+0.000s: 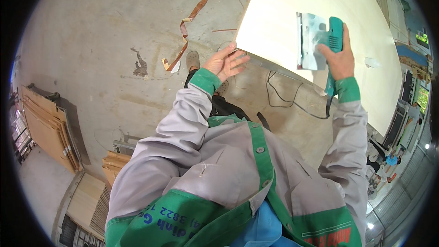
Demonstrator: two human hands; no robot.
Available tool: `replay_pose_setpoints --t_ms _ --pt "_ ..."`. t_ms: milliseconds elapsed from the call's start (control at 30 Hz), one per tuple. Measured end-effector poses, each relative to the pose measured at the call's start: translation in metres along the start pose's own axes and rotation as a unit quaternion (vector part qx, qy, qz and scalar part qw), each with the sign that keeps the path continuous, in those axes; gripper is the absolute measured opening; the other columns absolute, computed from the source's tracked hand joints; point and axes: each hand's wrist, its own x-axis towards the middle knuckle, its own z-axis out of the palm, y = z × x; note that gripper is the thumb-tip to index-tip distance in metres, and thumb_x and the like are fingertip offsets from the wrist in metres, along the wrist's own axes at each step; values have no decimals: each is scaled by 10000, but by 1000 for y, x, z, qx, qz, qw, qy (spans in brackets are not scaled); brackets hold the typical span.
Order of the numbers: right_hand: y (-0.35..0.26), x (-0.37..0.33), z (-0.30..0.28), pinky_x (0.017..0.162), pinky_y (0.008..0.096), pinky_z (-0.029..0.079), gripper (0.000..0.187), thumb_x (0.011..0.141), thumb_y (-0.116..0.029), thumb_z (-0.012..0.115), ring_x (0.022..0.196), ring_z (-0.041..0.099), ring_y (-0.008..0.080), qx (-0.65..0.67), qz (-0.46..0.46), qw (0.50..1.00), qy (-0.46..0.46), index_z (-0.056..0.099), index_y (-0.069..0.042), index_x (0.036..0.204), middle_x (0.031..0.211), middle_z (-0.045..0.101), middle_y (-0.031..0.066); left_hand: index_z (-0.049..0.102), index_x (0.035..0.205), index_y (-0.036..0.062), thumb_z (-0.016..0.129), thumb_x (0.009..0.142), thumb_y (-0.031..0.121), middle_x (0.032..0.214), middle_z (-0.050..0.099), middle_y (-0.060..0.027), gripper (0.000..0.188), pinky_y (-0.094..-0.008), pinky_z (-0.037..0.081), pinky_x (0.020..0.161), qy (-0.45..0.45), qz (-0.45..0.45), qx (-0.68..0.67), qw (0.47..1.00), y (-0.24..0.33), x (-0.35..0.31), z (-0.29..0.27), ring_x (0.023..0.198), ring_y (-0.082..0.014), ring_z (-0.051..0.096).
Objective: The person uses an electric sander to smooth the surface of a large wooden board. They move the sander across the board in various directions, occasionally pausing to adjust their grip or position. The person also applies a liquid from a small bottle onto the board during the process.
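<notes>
A pale board (pixel 274 23) stretches across the upper right, its near left corner beside my left hand. My right hand (pixel 342 61) is wrapped round the teal body of an electric sander (pixel 335 32) over the board. The sander's silvery, dusty plate side (pixel 314 41) faces left. Whether it rests on the board or is held just above, I cannot tell. At the board's corner, my left hand (pixel 226 63) has its fingers spread, with the thumb and fingertips at the edge; the palm is bare. A black power cord (pixel 315 116) hangs from the sander's rear and loops below the board.
Torn brown and cream strips (pixel 200 7) lie on the concrete floor (pixel 123 32). My shoes (pixel 193 59) stand under the board's corner. Stacked brown panels (pixel 48 128) lean at the far left, with more cardboard-like sheets (pixel 113 164) nearer. Other people (pixel 392 160) are at the far right.
</notes>
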Motion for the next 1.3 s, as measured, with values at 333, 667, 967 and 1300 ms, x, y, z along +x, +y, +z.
replay_pose_setpoints --t_ms 333,667,967,1300 --pt "-73 -27 48 900 496 543 1029 793 -256 790 982 660 458 -30 -95 994 -51 233 -154 1652 1123 639 287 763 1108 22 752 957 435 878 661 31 440 -225 457 759 157 150 415 883 15 -1 18 814 -67 575" --pt "-132 197 71 941 482 537 1040 751 -364 761 1028 689 452 -44 2 998 36 266 -114 1631 1144 699 300 754 1027 -3 779 908 465 964 763 -119 484 -309 545 848 1 -76 653 754 97 12 42 927 -182 713" --pt "-139 342 48 1024 438 527 1062 755 -429 780 1146 676 427 -34 115 989 82 258 -146 1637 1249 702 251 699 1212 8 681 937 477 1132 735 -212 544 -454 538 924 -126 54 774 618 221 67 92 1045 -383 702" --pt "-152 114 90 926 526 528 691 829 -274 791 1236 568 435 110 8 992 68 519 -145 1451 1375 548 195 722 1094 74 707 905 457 1099 708 -151 428 -502 430 1029 -289 441 677 513 245 134 263 1160 -351 605"
